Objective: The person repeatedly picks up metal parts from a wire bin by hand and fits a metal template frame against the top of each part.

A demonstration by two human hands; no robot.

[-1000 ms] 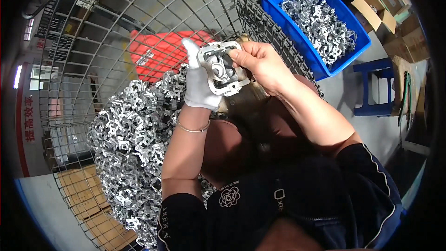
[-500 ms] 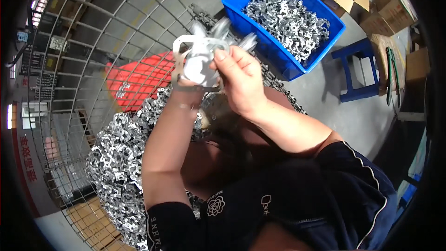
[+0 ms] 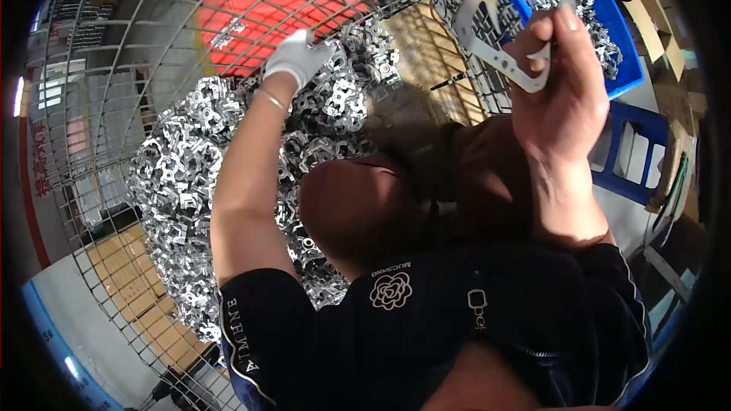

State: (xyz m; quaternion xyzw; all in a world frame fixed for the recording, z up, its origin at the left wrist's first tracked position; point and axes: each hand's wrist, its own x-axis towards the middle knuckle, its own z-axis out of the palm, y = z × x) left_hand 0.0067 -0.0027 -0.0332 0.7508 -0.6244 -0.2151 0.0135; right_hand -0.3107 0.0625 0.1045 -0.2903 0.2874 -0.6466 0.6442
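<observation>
My left hand [image 3: 295,59], in a white glove, reaches over the pile of small silvery metal brackets [image 3: 194,160] inside a wire cage. Its fingers look apart beside the heap's far edge, though their tips are partly hidden, and no bracket shows in them. Up on the right, my bare right hand [image 3: 567,106] is closed round a flat, pale metal frame [image 3: 496,62] with curved inner prongs. The frame is tilted in the air in front of the cage's far side, with its upper end cut off by the picture's edge.
Wire mesh [image 3: 99,171] surrounds the pile on the left and far side. Beyond it lies a red sack [image 3: 263,11]. At the far right stand a blue crate [image 3: 630,76] of brackets and a blue stool [image 3: 661,129]. Brown cardboard [image 3: 419,42] shows past my knees.
My hands have parted: the left went down to the pile, while the right moved rightward with the frame. The blurred pieces seen at the frame are gone from it. The view has shifted.
</observation>
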